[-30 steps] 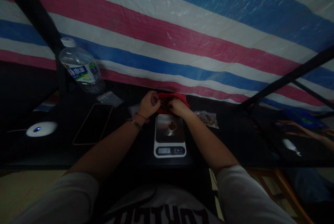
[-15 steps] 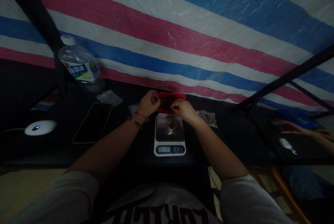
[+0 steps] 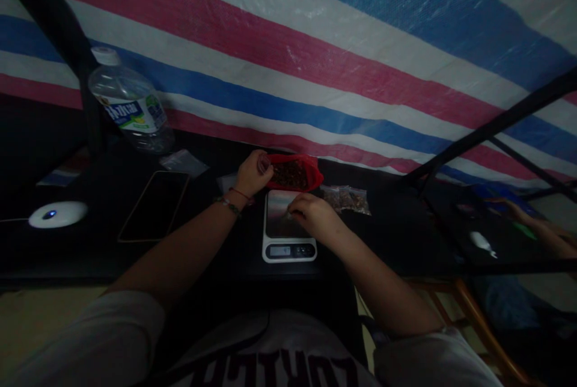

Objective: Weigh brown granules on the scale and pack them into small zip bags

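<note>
Head view, dim light: the right hand (image 3: 315, 219) lies low over the platform of a small kitchen scale (image 3: 288, 232), its fingertips drawn together at the platform's middle as if pinching something small; what sits between them is too dark and too small to tell. The wrist crosses the scale's right edge, and the lit display strip at the near side stays uncovered. The left hand (image 3: 253, 172) is just beyond the scale's far left corner, fingers curled around the left rim of a red bag (image 3: 311, 173), which it holds open. Dark brown bits fill the bag's mouth. The bag lies just behind the scale, touching or nearly touching its far edge, so it is beside the left hand and a little beyond the right hand. A red string and a bead bracelet circle the left wrist.

Right of the bag, a clear packet (image 3: 346, 198) of brownish bits lies flat on the dark worktop (image 3: 216, 255). Left of the hands a dark phone (image 3: 154, 205) lies face up, with a small clear pouch (image 3: 183, 161) beyond it, then a large water bottle (image 3: 127, 106) and, nearer the left edge, a white puck-shaped device (image 3: 58, 214) with a blue light. A striped tarp (image 3: 315, 44) backs the worktop. At far right another person's forearm (image 3: 538, 228) reaches across a separate surface.
</note>
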Motion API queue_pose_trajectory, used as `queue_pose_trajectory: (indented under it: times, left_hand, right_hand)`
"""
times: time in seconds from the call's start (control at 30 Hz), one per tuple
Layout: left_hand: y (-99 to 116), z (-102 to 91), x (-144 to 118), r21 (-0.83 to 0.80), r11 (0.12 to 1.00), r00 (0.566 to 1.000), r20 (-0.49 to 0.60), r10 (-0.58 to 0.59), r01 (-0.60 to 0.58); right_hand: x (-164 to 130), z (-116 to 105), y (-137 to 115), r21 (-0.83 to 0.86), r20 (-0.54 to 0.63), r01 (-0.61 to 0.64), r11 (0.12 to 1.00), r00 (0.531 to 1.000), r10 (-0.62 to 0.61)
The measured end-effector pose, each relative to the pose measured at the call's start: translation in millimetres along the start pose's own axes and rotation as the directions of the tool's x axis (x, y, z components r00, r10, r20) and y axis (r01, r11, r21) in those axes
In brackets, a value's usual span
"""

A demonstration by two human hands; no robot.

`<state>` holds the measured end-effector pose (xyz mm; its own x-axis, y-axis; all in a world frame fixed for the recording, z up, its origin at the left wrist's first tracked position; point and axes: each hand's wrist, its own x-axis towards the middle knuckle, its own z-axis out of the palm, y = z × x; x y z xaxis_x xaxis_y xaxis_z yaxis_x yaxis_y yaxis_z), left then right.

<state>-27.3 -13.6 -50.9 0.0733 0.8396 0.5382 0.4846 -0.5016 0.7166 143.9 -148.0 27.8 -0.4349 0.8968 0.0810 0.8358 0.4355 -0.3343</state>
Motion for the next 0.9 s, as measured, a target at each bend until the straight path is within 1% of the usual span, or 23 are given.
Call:
queue_pose_trajectory:
  times: [0.13,0.33,0.63,0.77,0.9]
  left_hand:
    - [-3.3,1.4,0.7,0.008,1.0,1.0,-0.006,0.001,-0.001]
    - [-4.5,2.3,0.6,0.005,1.0,1.0,0.0,-0.001,0.001]
    - [-9.7,4.5,0.6,0.007,1.0,1.0,0.016,-0.001,0.001]
    - [-9.4,3.8,0.7,0.016,1.0,1.0,0.021,-0.012,0.011]
    - [-7.8,2.9,0.8,0.017,1.0,1.0,0.022,-0.011,0.01]
  right_hand:
    - [0.4,-1.3,-2.1,-0.033,0.01,-0.017,0.999,1.0,0.017]
    - [2.5,-3.6,0.4,0.002,-0.032,-0.038,0.999,0.999,0.038]
    - [5.8,-0.8,5.1,0.047,-0.106,0.016,0.999,0.994,-0.011]
    - [4.9,2.5,6.9,0.093,-0.147,0.044,0.995,0.989,-0.03]
    - [-0.7,4.2,11.3,0.164,-0.224,0.084,0.983,0.973,-0.045]
